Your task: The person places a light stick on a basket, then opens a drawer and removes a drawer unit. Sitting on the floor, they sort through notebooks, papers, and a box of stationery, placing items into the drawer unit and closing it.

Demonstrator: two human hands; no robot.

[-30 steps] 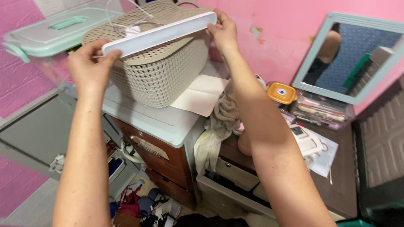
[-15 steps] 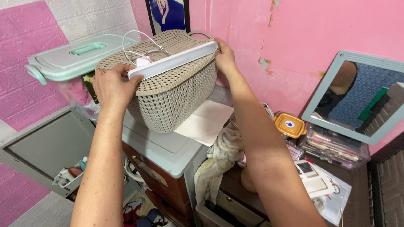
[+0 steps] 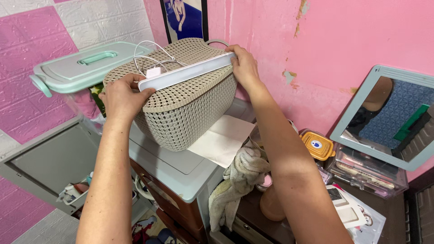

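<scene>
Head view: both arms reach up and forward, elbows low. The left hand (image 3: 120,96) pinches the near end of a white bar (image 3: 186,72); the right hand (image 3: 244,67) grips its far end, fingers curled over. The bar lies tilted on the lid of a beige basket (image 3: 190,108), beside a white cable (image 3: 151,56). The basket stands on a cabinet (image 3: 181,169).
</scene>
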